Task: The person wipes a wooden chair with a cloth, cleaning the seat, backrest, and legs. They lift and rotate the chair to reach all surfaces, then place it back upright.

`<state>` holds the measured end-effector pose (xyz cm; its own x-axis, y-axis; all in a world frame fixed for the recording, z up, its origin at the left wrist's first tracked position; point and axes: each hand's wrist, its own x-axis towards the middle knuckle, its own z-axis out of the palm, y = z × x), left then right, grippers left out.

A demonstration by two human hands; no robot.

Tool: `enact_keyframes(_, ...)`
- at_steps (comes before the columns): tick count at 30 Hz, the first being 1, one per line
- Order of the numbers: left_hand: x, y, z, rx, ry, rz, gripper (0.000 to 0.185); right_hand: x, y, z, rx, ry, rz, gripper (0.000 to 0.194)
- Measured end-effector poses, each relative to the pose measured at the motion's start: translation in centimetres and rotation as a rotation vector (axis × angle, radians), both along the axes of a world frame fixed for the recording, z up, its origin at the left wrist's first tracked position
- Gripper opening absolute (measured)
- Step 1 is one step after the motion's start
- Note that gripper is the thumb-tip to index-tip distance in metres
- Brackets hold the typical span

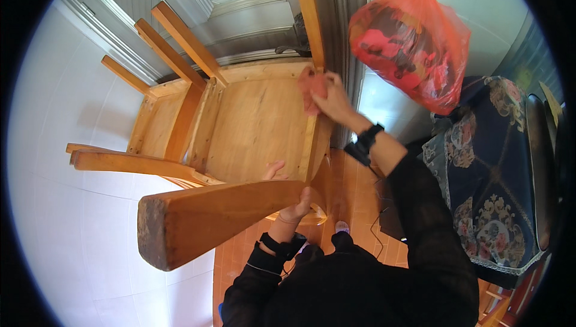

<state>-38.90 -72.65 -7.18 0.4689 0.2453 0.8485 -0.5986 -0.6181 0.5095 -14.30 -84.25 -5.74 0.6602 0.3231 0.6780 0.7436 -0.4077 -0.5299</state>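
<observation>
A wooden chair is tipped over before me, the underside of its seat point(254, 124) facing up towards me and its legs sticking out. My left hand point(294, 210) grips the base of the nearest leg point(216, 216), its thumb on the near side and its fingers showing beyond. That leg's foot end looks dark and worn. In my right hand point(335, 102) is a reddish-pink cloth point(311, 90), pressed against the seat frame near the base of another leg point(310, 16). The hand partly hides that corner, and is slightly blurred.
Another upturned wooden chair point(155, 122) is close behind on the left. A panelled door point(243, 21) with a dark handle point(292, 50) stands beyond. At right hang a filled red plastic bag point(409, 52) and, below it, a flowered dark cloth cover point(490, 169). Cords lie over the wooden floor point(355, 196).
</observation>
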Motion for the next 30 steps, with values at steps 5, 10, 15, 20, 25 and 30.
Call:
enact_keyframes(5,-0.2,0.0,-0.3,0.033,0.037,0.043,0.053,-12.9,-1.0,-1.2,0.018,0.136,0.26,0.05)
enact_keyframes(10,-0.1,0.1,-0.3,0.018,0.015,0.022,0.057,-16.7,-2.4,0.7,0.078,0.119,0.537,0.036)
enact_keyframes(15,-0.3,-0.2,-0.1,-0.002,0.003,0.013,0.05,-9.6,-0.3,12.4,0.758,0.333,0.221,0.021)
enact_keyframes(20,-0.3,-0.1,0.1,-0.02,0.024,-0.058,0.045,1.9,2.4,26.6,0.503,-0.647,-0.23,0.052)
enact_keyframes(25,0.0,0.2,0.3,0.06,-0.018,-0.049,0.052,5.2,5.1,25.5,0.479,-0.317,-0.319,0.045)
enact_keyframes(30,-0.1,0.0,0.4,0.022,0.013,-0.061,0.046,6.4,4.9,21.3,0.406,-0.117,-0.355,0.064)
